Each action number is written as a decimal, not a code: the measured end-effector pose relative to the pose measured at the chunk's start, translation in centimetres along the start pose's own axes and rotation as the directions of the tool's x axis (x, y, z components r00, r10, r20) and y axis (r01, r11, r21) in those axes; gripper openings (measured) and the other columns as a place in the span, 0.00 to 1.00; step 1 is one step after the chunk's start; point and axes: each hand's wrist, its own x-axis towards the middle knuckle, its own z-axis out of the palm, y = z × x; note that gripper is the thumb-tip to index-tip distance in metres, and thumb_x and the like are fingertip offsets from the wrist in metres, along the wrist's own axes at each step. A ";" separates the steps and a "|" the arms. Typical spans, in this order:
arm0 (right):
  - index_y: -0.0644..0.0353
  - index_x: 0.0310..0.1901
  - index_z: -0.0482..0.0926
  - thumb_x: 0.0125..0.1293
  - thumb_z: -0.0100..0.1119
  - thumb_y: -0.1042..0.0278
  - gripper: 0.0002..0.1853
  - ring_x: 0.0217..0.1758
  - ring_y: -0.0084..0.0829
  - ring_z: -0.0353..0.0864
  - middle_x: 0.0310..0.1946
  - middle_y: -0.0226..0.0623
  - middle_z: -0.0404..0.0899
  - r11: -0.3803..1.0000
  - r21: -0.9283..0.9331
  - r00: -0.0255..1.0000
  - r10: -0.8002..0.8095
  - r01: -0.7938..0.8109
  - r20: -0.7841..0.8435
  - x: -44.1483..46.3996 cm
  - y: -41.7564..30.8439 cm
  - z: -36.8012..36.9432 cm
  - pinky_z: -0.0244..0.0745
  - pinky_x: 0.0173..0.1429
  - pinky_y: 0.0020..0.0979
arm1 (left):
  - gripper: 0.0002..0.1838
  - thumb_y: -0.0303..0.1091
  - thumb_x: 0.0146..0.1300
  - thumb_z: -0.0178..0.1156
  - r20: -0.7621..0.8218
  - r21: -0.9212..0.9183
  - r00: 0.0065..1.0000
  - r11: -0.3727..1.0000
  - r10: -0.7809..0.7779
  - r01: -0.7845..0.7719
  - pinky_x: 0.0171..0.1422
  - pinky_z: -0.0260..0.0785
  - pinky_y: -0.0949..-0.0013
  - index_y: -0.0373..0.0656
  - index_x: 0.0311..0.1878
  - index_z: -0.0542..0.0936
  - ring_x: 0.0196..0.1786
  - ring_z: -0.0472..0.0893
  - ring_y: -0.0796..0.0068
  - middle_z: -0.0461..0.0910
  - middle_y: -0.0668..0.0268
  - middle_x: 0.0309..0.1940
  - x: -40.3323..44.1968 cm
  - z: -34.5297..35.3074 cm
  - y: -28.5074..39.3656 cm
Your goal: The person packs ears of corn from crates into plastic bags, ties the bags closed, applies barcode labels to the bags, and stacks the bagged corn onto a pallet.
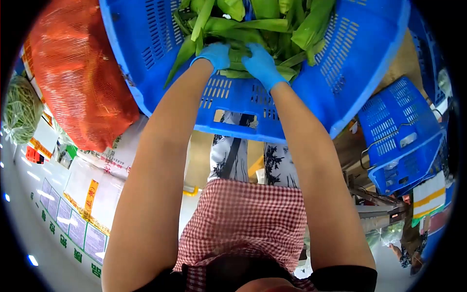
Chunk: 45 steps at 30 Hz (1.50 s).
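Long green corn husks (253, 24) are heaped at the far end of a large blue plastic crate (221, 90). Both my arms reach into it, in blue gloves. My left hand (216, 56) is closed at the near edge of the heap, its fingertips hidden among the leaves. Close beside it, my right hand (262, 64) curls its fingers around the same leafy bunch. Leaves and blur between the hands hide whether a whole ear of corn is inside.
A full red mesh sack (80, 73) stands left of the crate, with a bag of green produce (22, 109) beyond it. White boxes (92, 187) sit lower left. Another blue crate (401, 134) with a metal handle lies at right. A person (413, 248) is at lower right.
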 end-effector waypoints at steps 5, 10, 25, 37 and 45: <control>0.61 0.52 0.72 0.55 0.50 0.52 0.26 0.57 0.46 0.67 0.55 0.48 0.67 0.932 -0.360 1.000 -0.028 0.031 0.014 -0.5 -0.5 0.3 0.63 0.58 0.44 | 0.34 0.41 0.37 0.62 0.103 0.127 0.992 0.990 -0.067 0.054 0.55 0.66 0.59 0.42 0.54 0.72 0.57 0.68 0.52 0.66 0.49 0.55 -1.3 -1.0 0.7; 0.62 0.52 0.72 0.55 0.50 0.55 0.25 0.56 0.47 0.68 0.54 0.50 0.67 0.961 -0.236 0.982 0.167 -0.144 0.083 3.7 -1.5 -5.2 0.64 0.57 0.43 | 0.35 0.48 0.27 0.68 0.301 0.160 0.948 0.985 -0.106 0.059 0.49 0.70 0.60 0.36 0.43 0.78 0.48 0.74 0.52 0.72 0.48 0.47 -4.3 -7.5 2.4; 0.64 0.60 0.55 0.45 0.67 0.59 0.42 0.51 0.55 0.68 0.53 0.58 0.61 0.976 -0.055 0.899 0.171 -0.210 -0.404 11.4 -3.8 -6.6 0.69 0.53 0.45 | 0.35 0.37 0.44 0.60 0.272 -0.884 0.942 -0.438 -0.198 0.163 0.54 0.69 0.63 0.32 0.57 0.64 0.48 0.76 0.59 0.73 0.52 0.48 -26.7 -5.7 2.8; 0.65 0.61 0.56 0.54 0.59 0.60 0.36 0.55 0.56 0.66 0.56 0.62 0.58 0.991 -0.083 0.874 -0.129 0.102 -0.468 12.3 -1.7 -8.3 0.66 0.56 0.44 | 0.50 0.52 0.38 0.68 0.185 -0.384 0.978 -0.908 0.101 0.166 0.55 0.70 0.61 0.39 0.63 0.58 0.51 0.73 0.59 0.67 0.52 0.54 -30.1 0.9 12.1; 0.71 0.61 0.52 0.51 0.65 0.56 0.43 0.54 0.52 0.68 0.56 0.60 0.59 0.942 -0.058 0.726 0.215 -0.331 -0.653 15.3 -4.8 -11.2 0.70 0.52 0.48 | 0.48 0.49 0.39 0.66 0.138 -0.407 0.987 -0.904 0.079 0.130 0.56 0.70 0.57 0.40 0.64 0.57 0.56 0.70 0.57 0.65 0.51 0.56 -30.2 -0.6 11.7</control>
